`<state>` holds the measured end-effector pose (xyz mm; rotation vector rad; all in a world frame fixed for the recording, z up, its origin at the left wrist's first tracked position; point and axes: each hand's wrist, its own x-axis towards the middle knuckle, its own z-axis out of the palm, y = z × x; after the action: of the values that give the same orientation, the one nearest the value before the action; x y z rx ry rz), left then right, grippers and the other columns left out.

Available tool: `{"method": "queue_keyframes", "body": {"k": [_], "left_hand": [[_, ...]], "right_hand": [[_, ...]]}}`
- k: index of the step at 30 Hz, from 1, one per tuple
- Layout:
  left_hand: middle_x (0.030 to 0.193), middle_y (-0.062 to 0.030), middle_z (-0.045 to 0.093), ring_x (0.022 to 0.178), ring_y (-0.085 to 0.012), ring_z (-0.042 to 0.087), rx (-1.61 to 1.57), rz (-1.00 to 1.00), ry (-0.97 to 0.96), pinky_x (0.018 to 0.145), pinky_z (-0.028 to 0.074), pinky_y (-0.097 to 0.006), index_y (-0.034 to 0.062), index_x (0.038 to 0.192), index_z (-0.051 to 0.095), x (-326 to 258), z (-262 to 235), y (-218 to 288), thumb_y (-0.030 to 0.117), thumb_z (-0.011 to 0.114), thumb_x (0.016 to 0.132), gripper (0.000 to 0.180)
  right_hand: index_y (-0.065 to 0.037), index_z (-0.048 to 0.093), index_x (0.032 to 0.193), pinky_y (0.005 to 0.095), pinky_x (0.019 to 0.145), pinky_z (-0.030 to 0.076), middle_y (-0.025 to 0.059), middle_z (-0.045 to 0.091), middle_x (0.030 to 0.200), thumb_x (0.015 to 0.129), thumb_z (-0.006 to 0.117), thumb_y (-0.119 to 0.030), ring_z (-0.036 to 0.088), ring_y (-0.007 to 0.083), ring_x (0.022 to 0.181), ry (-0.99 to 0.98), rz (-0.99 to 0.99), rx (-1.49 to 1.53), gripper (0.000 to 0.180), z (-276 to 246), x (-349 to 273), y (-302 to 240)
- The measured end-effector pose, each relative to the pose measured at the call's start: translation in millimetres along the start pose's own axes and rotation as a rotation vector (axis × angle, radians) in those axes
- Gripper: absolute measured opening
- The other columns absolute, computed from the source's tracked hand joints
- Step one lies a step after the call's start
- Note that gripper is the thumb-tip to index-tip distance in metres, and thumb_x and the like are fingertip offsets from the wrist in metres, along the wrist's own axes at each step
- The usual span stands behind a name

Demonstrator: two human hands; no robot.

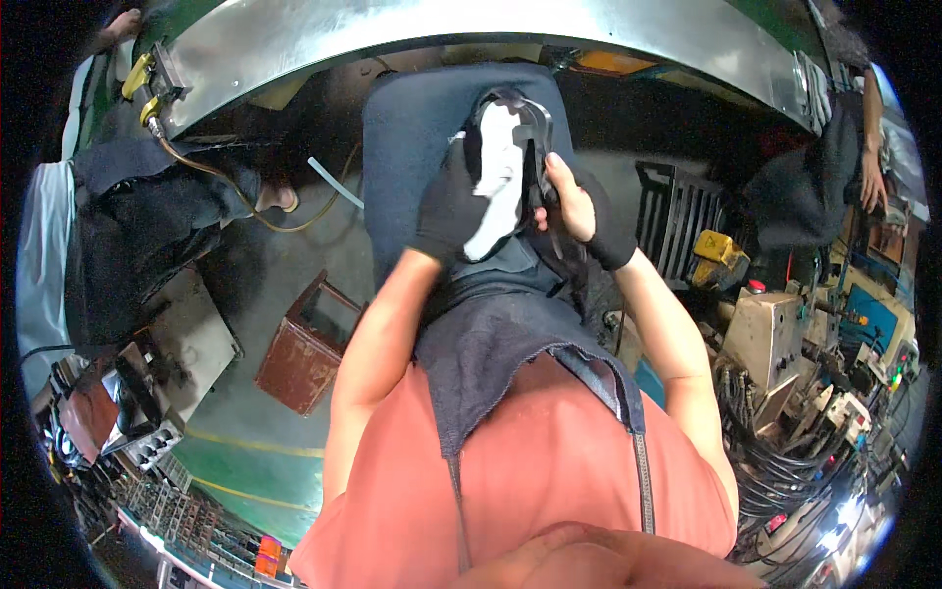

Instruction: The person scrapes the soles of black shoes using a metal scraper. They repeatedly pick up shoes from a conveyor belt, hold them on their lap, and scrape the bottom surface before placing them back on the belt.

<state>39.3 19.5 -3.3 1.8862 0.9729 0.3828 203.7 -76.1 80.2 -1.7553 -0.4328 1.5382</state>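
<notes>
Over my lap I hold a black shoe upper (pixel 500 157) with a white bottom facing up, toe pointing away from me. My left hand (pixel 449 208), in a dark glove, wraps round its left side; most of those fingers are hidden. On the other side my right hand (pixel 589 211) grips the black edge, its thumb bare and outside the dark glove and a fingertip showing below. Beneath the shoe is a dark blue padded surface (pixel 394 128). A dark apron covers my lap.
A shiny metal bench edge (pixel 471 22) curves across the far side. People sit to the left and right. A brown box-like stool (pixel 302 358) stands on the floor at left. On the right are a black slatted crate (pixel 669 221), a yellow pedal (pixel 719 257) and a machine with cables (pixel 770 339).
</notes>
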Motion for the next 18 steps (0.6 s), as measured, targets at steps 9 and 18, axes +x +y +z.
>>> {"method": "queue_keyframes", "body": {"k": [9,18], "left_hand": [[0.137,-0.0304,0.04,0.13,-0.0417,0.038,-0.06,0.053,0.12,0.109,0.03,-0.042,-0.0094,0.138,0.032,-22,16,3,0.035,0.065,0.082,0.078],[0.139,-0.0327,0.034,0.132,-0.0473,0.031,0.141,0.321,0.159,0.111,0.024,-0.048,-0.013,0.137,0.027,-13,16,11,0.031,0.046,0.094,0.064]], "right_hand": [[-0.002,0.065,0.097,0.0333,0.065,0.046,0.0056,0.062,0.074,0.097,0.044,-0.043,0.058,0.0138,0.069,-0.142,-0.284,-0.689,0.047,-59,14,-15],[-0.001,0.061,0.082,0.0401,0.057,0.046,0.0189,0.059,0.067,0.092,0.053,-0.039,0.06,0.0356,0.062,-0.058,-0.678,-1.315,0.04,-61,16,-12]]}}
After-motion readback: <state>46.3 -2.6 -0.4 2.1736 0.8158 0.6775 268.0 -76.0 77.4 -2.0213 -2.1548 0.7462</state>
